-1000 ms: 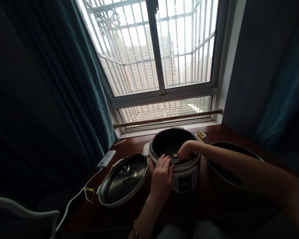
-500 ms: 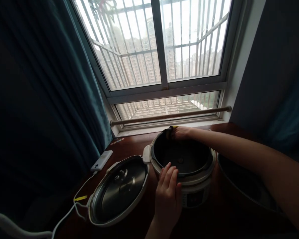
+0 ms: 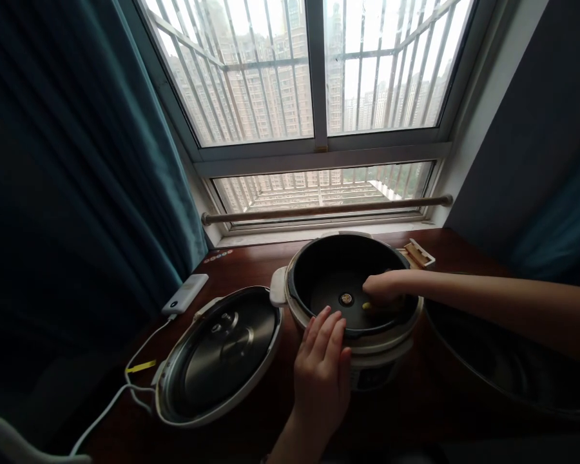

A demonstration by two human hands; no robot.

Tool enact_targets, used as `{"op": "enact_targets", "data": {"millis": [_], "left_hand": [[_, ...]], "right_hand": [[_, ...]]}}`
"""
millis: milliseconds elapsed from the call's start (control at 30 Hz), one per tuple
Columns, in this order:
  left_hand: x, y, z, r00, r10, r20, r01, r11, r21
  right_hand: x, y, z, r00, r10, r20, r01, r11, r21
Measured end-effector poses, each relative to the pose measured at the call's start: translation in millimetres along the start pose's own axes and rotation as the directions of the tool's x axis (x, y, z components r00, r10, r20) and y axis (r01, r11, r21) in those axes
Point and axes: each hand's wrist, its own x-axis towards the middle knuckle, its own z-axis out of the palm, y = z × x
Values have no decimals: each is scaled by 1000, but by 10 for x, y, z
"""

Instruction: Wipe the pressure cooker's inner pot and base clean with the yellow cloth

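An electric pressure cooker (image 3: 290, 303) with a white body stands lidless on the table, its black interior facing me. My right hand (image 3: 384, 288) reaches inside, near the right wall. Its fingers are closed on a dark cloth (image 3: 366, 306) with a yellow part; most of the cloth is hidden by the hand and shadow. My left hand (image 3: 321, 367) rests against the cooker's front rim, fingers stretched out and lying on the edge. A round metal disc (image 3: 346, 299) shows in the middle of the cooker's floor.
The cooker's lid (image 3: 229, 361) lies inner side up on the left. Beyond it are a white power bank (image 3: 186, 294), a white cable (image 3: 133, 370) and a yellow strip (image 3: 142, 367). A dark bowl-like pot (image 3: 502, 367) stands on the right. Behind is a barred window (image 3: 321, 138).
My right hand has moved with the cloth from the cooker's far rim down to its right inner side. My left hand stays at the front rim. The view has tilted down slightly.
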Motion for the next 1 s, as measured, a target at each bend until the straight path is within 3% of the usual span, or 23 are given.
{"op": "enact_targets", "data": {"millis": [67, 200, 267, 333, 367, 400, 467, 500, 533, 567, 600, 667, 700, 733, 800, 833, 867, 933, 1000], "left_hand": [[49, 8, -64, 999, -1, 43, 2, 1000, -9], [321, -19, -245, 994, -64, 90, 70, 995, -65], [564, -47, -307, 982, -112, 155, 124, 990, -70], [857, -55, -300, 922, -113, 369, 147, 987, -65], [1007, -44, -263, 847, -66, 527, 124, 989, -76], [1150, -20, -202, 736, 1, 677, 97, 989, -107], [1387, 59, -25, 456, 116, 882, 101, 978, -181], [1471, 108, 81, 304, 180, 935, 121, 967, -226], [1529, 154, 188, 234, 205, 950, 139, 961, -241], [1561, 191, 292, 189, 207, 960, 162, 957, -239], [1569, 211, 387, 174, 197, 965, 187, 955, -229], [1533, 181, 532, 176, 202, 963, 225, 944, -239], [1498, 127, 579, 146, 230, 962, 240, 936, -259], [1460, 49, 610, 88, 264, 961, 243, 930, -278], [1390, -165, 625, -25, 271, 962, 207, 943, -260], [1364, -290, 619, -41, 232, 972, 168, 960, -222], [1345, -419, 609, -12, 174, 985, 125, 977, -172], [1334, -661, 603, 150, 79, 986, 68, 994, -90], [1356, -844, 651, 365, 36, 930, 54, 997, -60]], "right_hand": [[-155, -136, 24, 986, 7, 166, -10, 1000, 18], [-364, -384, -57, 902, 9, 431, -125, 963, 241], [-396, -454, -235, 895, 10, 445, -139, 956, 259], [-390, -474, -524, 939, 29, 343, -86, 985, 152], [-383, -464, -698, 965, 42, 257, -66, 994, 88], [-382, -442, -876, 989, 46, 141, -51, 998, 28], [-430, -379, -1187, 985, 44, -166, -56, 996, -73], [-491, -346, -1291, 935, 26, -355, -69, 992, -109], [-580, -319, -1346, 852, 10, -523, -80, 990, -112], [-694, -302, -1345, 750, 1, -662, -77, 993, -86], [-826, -295, -1286, 648, 8, -762, -52, 998, -34], [-1100, -302, -1016, 490, 71, -869, 32, 995, 99], [-1217, -308, -825, 424, 113, -898, 56, 987, 151], [-1308, -308, -614, 388, 154, -909, 73, 978, 197], [-1393, -279, -190, 429, 185, -884, 99, 963, 250], [-1389, -248, 1, 447, 176, -877, 124, 959, 256], [-1363, -209, 165, 460, 145, -876, 154, 959, 240], [-1276, -121, 403, 450, 55, -891, 225, 959, 173], [-1194, -45, 526, 408, -23, -913, 285, 953, 103]]}}
